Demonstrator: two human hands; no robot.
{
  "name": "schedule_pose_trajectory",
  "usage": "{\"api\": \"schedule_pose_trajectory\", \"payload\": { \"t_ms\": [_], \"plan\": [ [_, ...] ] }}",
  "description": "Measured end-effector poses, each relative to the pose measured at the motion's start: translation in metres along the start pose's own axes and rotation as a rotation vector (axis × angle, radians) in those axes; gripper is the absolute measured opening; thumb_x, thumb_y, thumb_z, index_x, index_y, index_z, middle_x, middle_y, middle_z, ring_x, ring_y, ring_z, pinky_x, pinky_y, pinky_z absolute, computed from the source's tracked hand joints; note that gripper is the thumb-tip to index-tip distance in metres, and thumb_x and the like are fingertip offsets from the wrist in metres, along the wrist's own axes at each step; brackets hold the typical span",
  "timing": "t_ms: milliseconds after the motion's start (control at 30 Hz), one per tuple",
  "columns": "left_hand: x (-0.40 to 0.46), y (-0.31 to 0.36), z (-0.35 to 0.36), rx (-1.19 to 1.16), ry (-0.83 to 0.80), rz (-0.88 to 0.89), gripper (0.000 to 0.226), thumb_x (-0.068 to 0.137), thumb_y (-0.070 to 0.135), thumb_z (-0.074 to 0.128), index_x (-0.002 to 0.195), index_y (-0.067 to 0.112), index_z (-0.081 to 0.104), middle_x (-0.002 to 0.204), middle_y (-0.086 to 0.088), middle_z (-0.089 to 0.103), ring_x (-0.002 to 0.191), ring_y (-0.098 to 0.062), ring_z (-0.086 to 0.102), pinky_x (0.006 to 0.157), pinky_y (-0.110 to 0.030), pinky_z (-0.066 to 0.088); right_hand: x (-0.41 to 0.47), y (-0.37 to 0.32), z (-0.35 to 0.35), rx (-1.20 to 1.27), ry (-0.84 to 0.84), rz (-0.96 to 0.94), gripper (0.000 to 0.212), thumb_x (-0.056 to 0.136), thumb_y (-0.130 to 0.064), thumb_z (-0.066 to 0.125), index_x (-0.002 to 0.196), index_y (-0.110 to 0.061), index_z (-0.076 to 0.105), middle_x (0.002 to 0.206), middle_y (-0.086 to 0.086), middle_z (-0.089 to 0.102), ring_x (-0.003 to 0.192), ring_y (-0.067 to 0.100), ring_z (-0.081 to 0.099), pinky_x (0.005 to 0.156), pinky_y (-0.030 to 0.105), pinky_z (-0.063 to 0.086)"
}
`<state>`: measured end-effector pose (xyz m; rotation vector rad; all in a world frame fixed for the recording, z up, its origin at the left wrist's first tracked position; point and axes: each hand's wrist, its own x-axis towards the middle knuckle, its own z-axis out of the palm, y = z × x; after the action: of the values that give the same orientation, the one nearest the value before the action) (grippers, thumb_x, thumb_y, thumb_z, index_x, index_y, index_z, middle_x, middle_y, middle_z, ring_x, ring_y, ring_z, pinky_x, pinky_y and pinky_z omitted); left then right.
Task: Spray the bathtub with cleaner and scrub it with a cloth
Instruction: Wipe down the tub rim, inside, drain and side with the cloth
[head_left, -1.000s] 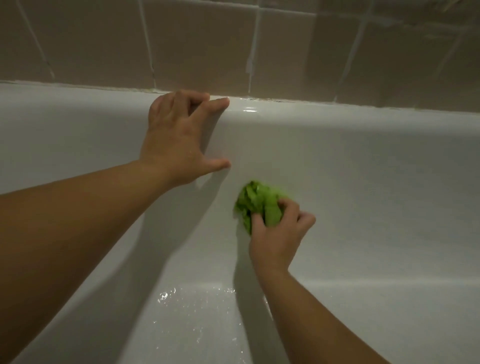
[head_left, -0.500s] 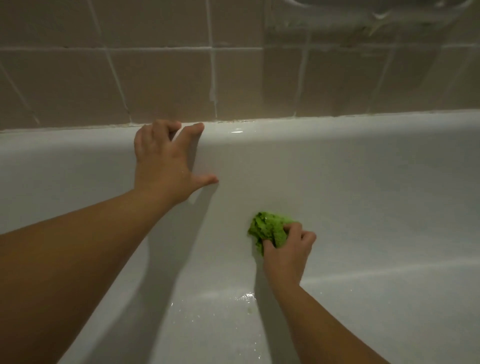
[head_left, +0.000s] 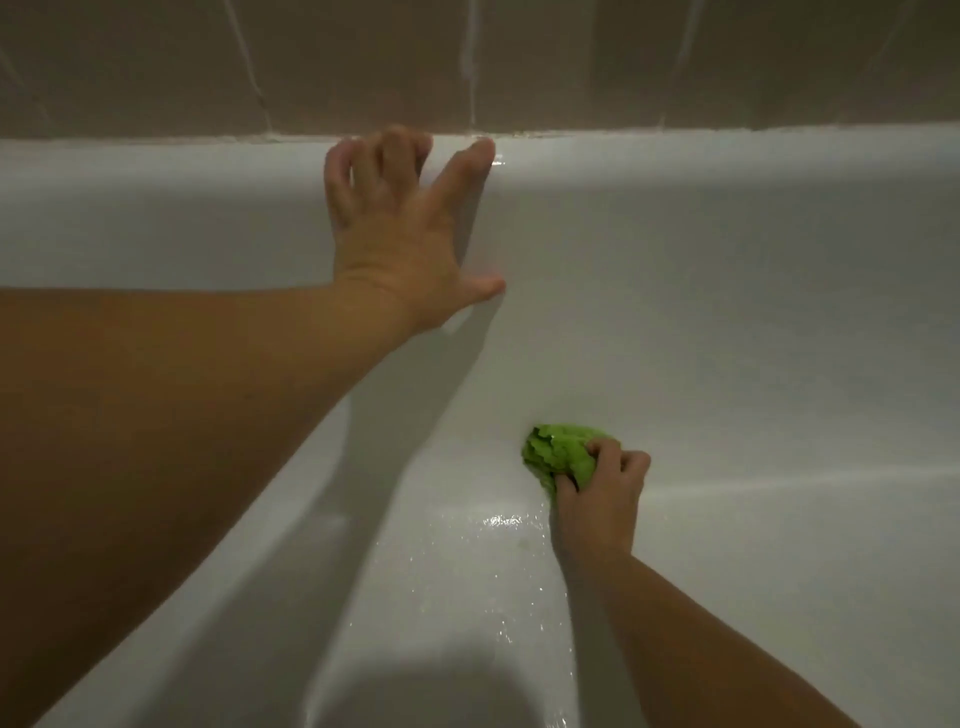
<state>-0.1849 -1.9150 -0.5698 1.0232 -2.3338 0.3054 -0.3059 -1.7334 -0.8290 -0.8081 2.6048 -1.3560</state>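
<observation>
The white bathtub (head_left: 753, 322) fills most of the view, its far wall rising to a rim under the tiles. My left hand (head_left: 400, 234) rests spread on that far rim and wall, fingers over the top edge, thumb on the wall. Low on the same wall, near where it curves into the floor, my right hand (head_left: 597, 499) grips a bunched green cloth (head_left: 556, 452) and presses it against the tub. No spray bottle is in view.
Beige wall tiles (head_left: 571, 62) with pale grout run along the back above the rim. The tub floor (head_left: 457, 597) below the cloth glistens with water droplets. A dark shadow lies on the floor at the bottom centre.
My right hand has carried the cloth down the wall toward the tub floor. My left hand has stayed on the rim while the view shifted.
</observation>
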Motion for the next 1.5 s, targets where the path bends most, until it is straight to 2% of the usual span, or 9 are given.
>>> {"api": "schedule_pose_trajectory", "payload": {
  "t_ms": [300, 433, 533, 700, 867, 1067, 1133, 1267, 1500],
  "plan": [
    [0.015, 0.014, -0.016, -0.026, -0.141, 0.019, 0.104, 0.061, 0.062, 0.087, 0.149, 0.046, 0.032, 0.135, -0.014, 0.035, 0.126, -0.039, 0.034, 0.119, -0.052, 0.016, 0.016, -0.025, -0.041, -0.042, -0.272, 0.297, 0.039, 0.086, -0.004, 0.065, 0.104, -0.031, 0.043, 0.117, 0.003, 0.035, 0.086, 0.026, 0.053, 0.069, 0.029, 0.042],
    [0.016, 0.018, -0.014, -0.05, -0.118, 0.03, 0.104, 0.061, 0.06, 0.089, 0.149, 0.045, 0.036, 0.134, -0.015, 0.038, 0.122, -0.037, 0.034, 0.117, -0.051, 0.021, 0.039, -0.087, -0.061, 0.211, -0.079, 0.222, 0.037, 0.084, -0.01, 0.074, 0.105, -0.026, 0.048, 0.115, 0.0, 0.037, 0.072, 0.005, 0.051, 0.065, 0.019, 0.044],
    [0.016, 0.014, -0.017, -0.032, -0.112, 0.061, 0.104, 0.062, 0.054, 0.091, 0.15, 0.041, 0.039, 0.132, -0.016, 0.04, 0.118, -0.036, 0.036, 0.111, -0.051, 0.027, 0.064, -0.152, -0.089, 0.436, 0.089, 0.075, 0.043, 0.082, -0.01, 0.079, 0.108, -0.03, 0.051, 0.117, -0.005, 0.035, 0.084, 0.008, 0.056, 0.073, 0.007, 0.044],
    [0.024, 0.009, -0.022, 0.006, -0.133, 0.172, 0.106, 0.061, 0.044, 0.095, 0.152, 0.032, 0.041, 0.127, -0.015, 0.045, 0.112, -0.038, 0.043, 0.101, -0.051, 0.038, 0.096, -0.207, -0.117, 0.521, 0.353, -0.038, 0.051, 0.075, -0.01, 0.082, 0.115, -0.033, 0.058, 0.122, -0.009, 0.038, 0.113, 0.018, 0.054, 0.096, 0.026, 0.047],
    [0.051, 0.005, -0.022, 0.043, -0.161, 0.526, 0.108, 0.063, 0.04, 0.095, 0.154, 0.016, 0.043, 0.139, -0.016, 0.052, 0.12, -0.039, 0.047, 0.098, -0.051, 0.042, 0.07, -0.151, -0.087, 0.255, 0.228, 0.142, 0.05, 0.075, -0.013, 0.082, 0.114, -0.032, 0.056, 0.126, -0.008, 0.044, 0.113, 0.022, 0.046, 0.091, 0.035, 0.038],
    [0.094, 0.005, -0.018, 0.097, -0.258, 0.925, 0.111, 0.076, 0.054, 0.082, 0.161, 0.008, 0.028, 0.162, -0.015, 0.035, 0.145, -0.035, 0.039, 0.118, -0.045, 0.034, 0.058, -0.086, -0.068, 0.237, 0.083, 0.233, 0.047, 0.077, -0.015, 0.082, 0.104, -0.032, 0.048, 0.111, -0.011, 0.037, 0.104, 0.027, 0.052, 0.08, 0.033, 0.038],
    [0.103, 0.016, -0.013, 0.054, -0.298, 0.977, 0.107, 0.081, 0.051, 0.078, 0.162, 0.008, 0.022, 0.167, -0.014, 0.025, 0.153, -0.03, 0.029, 0.123, -0.042, 0.03, 0.065, -0.096, -0.077, 0.326, 0.135, 0.189, 0.046, 0.076, -0.019, 0.084, 0.102, -0.037, 0.051, 0.108, -0.017, 0.038, 0.103, 0.022, 0.056, 0.082, 0.032, 0.044],
    [0.115, 0.045, -0.007, -0.06, -0.357, 0.997, 0.101, 0.084, 0.044, 0.075, 0.163, 0.012, 0.02, 0.17, -0.008, 0.019, 0.156, -0.023, 0.023, 0.121, -0.04, 0.034, 0.095, -0.149, -0.109, 0.534, 0.319, 0.032, 0.058, 0.072, -0.012, 0.086, 0.098, -0.047, 0.047, 0.112, -0.017, 0.042, 0.109, 0.019, 0.055, 0.085, 0.004, 0.036],
    [0.12, 0.058, 0.0, -0.084, -0.335, 1.018, 0.102, 0.081, 0.04, 0.076, 0.162, 0.008, 0.023, 0.169, -0.011, 0.022, 0.155, -0.027, 0.025, 0.124, -0.037, 0.028, 0.096, -0.11, -0.103, 0.399, 0.271, -0.021, 0.056, 0.073, -0.011, 0.084, 0.11, -0.037, 0.051, 0.127, -0.01, 0.038, 0.117, 0.018, 0.053, 0.1, 0.034, 0.05]
  ]
}}
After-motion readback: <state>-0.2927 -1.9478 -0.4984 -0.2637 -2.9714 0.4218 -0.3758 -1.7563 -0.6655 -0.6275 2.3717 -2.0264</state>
